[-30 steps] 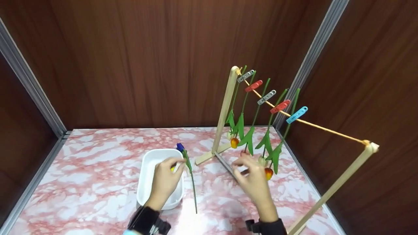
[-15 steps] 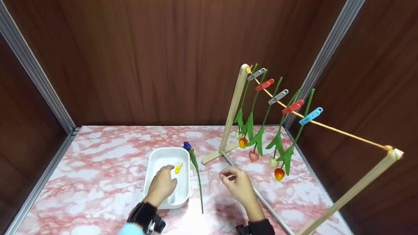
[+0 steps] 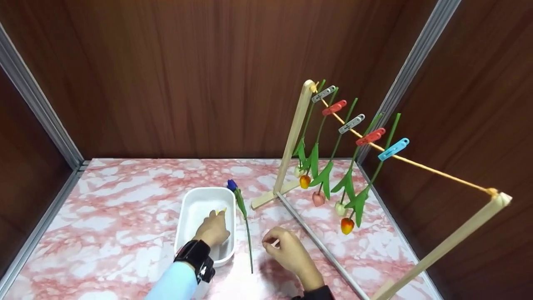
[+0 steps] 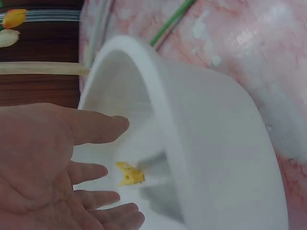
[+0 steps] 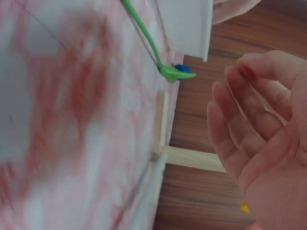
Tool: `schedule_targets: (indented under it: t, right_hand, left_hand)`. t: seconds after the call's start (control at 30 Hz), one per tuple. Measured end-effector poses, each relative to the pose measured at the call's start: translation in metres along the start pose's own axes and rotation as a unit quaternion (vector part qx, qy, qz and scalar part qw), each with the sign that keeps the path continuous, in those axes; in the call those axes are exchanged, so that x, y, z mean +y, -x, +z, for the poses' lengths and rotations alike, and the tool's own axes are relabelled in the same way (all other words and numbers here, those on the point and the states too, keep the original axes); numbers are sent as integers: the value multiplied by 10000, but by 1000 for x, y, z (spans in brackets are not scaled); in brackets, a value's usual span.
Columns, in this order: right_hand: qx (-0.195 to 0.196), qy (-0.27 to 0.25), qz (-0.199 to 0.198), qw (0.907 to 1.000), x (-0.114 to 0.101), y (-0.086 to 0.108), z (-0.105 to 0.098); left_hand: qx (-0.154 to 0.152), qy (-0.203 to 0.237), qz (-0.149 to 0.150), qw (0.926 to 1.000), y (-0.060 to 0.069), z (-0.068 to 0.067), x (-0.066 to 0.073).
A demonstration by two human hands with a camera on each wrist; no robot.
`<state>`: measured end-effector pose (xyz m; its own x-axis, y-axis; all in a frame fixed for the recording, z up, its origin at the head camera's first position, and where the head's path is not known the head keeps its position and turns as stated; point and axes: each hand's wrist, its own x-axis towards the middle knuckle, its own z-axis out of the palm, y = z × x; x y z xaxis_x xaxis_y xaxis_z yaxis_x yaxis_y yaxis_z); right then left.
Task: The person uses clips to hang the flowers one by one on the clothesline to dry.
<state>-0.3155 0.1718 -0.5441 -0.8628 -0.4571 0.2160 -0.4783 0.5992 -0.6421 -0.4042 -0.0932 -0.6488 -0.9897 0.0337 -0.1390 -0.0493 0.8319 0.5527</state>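
Note:
My left hand (image 3: 213,229) reaches down into a white plastic tub (image 3: 185,208). In the left wrist view its fingers are extended, with a yellow clothespin (image 4: 130,174) on the tub floor just beyond the fingertips. The head view shows only a bit of that clothespin past the hand. Right of the tub lies a blue tulip (image 3: 232,185) with a green stem. My right hand (image 3: 288,253) hovers over the table to the right of the stem. Its fingers are loosely bent with nothing between them, as the right wrist view also shows.
A wooden stand (image 3: 293,137) carries a cord (image 3: 441,173) on the right. Several tulips hang head down from it by clothespins, the nearest one a blue clothespin (image 3: 393,149). A grey bar (image 3: 316,239) joins the stand's feet. Wooden panels (image 3: 187,83) enclose the marbled table.
My left hand has gone lower and further into the tub, now covering most of the yellow clothespin in the head view. The right hand has moved left and nearer to me, away from the hanging tulips.

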Motion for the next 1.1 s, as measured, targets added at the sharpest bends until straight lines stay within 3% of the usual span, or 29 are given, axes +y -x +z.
schedule_targets:
  t: [0.17, 0.33, 0.5, 0.63, 0.7, 0.93, 1.0, 1.1]
  right_hand:
    - [-447, -270, -18, 9986, -4, 3, 7]
    - [-740, -419, 94, 9963, -3, 9, 5]
    - [-720, -591, 211, 9954, 2, 16, -1]
    - [-602, -690, 238, 9955, 2, 18, -4]
    - [-533, -732, 230, 9956, 2, 17, -3]
    - [-369, -803, 226, 9958, -1, 20, 2]
    - [-304, -805, 233, 9960, -1, 20, 4]
    - [-229, -799, 229, 9963, -2, 20, 4]
  left_hand:
    - [-96, -181, -107, 9997, 1, -9, 6]
    - [148, -510, -103, 9985, 6, -10, 4]
    - [216, -694, -328, 9968, 19, -12, 8]
    - [679, -403, -629, 9949, 32, -24, 22]
    - [911, -373, -683, 9928, 31, -24, 20]
    - [815, -416, -725, 9932, 63, -44, 54]
    - [994, -357, -648, 9923, 63, -41, 53]
    - [1305, -315, -431, 9900, 46, -25, 33]
